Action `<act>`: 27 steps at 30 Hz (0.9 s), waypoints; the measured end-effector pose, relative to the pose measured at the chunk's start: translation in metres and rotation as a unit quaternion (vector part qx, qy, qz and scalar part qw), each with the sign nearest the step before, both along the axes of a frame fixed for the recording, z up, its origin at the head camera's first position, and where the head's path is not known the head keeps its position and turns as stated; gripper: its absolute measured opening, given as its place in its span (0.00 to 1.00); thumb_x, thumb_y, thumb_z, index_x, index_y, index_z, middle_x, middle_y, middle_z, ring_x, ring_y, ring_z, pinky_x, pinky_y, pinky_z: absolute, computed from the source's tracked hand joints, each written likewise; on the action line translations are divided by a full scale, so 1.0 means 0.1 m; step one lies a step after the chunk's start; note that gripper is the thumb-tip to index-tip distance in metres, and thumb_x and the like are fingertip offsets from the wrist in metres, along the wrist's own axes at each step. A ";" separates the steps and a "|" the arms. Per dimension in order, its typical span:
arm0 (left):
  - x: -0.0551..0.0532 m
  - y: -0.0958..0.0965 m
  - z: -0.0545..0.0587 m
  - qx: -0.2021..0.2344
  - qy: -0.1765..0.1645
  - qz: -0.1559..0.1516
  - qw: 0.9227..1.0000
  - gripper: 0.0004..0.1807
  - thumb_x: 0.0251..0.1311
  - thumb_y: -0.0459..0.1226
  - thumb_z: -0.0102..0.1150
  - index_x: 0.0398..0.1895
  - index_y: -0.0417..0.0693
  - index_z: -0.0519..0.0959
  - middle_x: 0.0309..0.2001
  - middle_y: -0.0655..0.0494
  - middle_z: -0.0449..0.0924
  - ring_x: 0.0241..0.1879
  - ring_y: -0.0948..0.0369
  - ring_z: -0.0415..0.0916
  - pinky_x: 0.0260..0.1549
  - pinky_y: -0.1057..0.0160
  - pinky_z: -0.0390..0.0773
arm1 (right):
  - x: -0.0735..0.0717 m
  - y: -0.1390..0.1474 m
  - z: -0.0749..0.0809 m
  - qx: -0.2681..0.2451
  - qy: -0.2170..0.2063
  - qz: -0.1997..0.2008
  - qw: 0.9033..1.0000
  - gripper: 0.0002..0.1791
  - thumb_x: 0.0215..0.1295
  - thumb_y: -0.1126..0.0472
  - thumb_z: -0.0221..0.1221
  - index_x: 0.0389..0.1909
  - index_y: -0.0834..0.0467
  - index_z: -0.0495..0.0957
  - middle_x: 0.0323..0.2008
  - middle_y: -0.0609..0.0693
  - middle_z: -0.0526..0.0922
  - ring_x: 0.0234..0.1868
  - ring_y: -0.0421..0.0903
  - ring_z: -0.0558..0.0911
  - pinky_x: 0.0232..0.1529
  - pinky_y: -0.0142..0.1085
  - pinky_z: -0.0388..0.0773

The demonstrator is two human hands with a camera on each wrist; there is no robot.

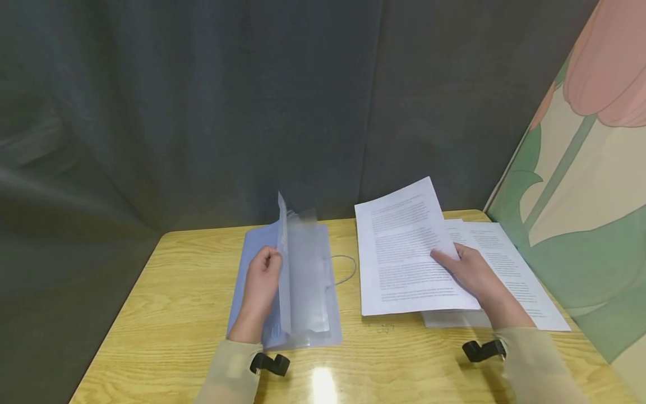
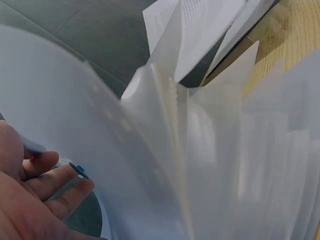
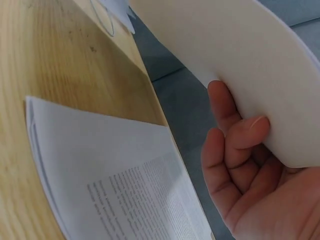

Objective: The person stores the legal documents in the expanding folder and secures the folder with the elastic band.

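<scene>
A blue plastic folder (image 1: 333,314) lies spread on the left part of the table, its clear sleeves (image 1: 307,269) standing partly upright. My left hand (image 1: 263,275) grips the raised cover and sleeves at their left side; in the left wrist view the fingers (image 2: 60,190) curl at the cover's (image 2: 60,100) edge, beside a small teal button (image 2: 79,170). On the right, my right hand (image 1: 471,272) holds printed paper (image 1: 404,247) tilted up, thumb on the text side. From the right wrist view, its fingers (image 3: 245,135) press the blank back of the paper (image 3: 240,55).
More printed sheets (image 1: 515,275) lie under and beside the right hand on the wooden table (image 1: 192,292). A thin elastic loop (image 1: 348,269) sticks out from the folder's right edge. A dark curtain (image 1: 272,112) hangs behind the table, and a flower-painted wall (image 1: 595,224) borders the right.
</scene>
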State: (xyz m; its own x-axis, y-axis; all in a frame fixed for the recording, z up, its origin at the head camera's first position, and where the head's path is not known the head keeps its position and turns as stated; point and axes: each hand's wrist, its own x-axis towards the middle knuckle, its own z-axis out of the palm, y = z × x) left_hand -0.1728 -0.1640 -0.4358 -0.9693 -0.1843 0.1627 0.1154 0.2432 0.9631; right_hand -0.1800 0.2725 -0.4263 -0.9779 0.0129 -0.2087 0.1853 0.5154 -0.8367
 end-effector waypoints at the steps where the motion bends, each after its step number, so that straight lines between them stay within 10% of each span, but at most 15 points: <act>1: 0.00 0.00 0.00 0.000 0.001 0.001 1.000 0.10 0.78 0.34 0.47 0.36 0.44 0.74 0.25 0.56 0.61 0.25 0.57 0.59 0.26 0.60 0.63 | 0.00 0.00 0.01 -0.010 -0.001 -0.001 1.000 0.43 0.85 0.37 0.54 0.85 0.61 0.61 0.47 0.57 0.91 0.37 0.53 0.92 0.33 0.42 0.87; 27: 0.01 0.00 -0.05 0.000 0.002 0.007 1.000 0.10 0.79 0.34 0.48 0.35 0.43 0.74 0.26 0.56 0.62 0.27 0.57 0.61 0.28 0.59 0.65 | 0.03 -0.62 0.23 -0.102 -0.003 0.033 0.994 0.38 0.83 0.41 0.60 0.83 0.58 0.66 0.47 0.57 0.92 0.37 0.56 0.93 0.34 0.43 0.89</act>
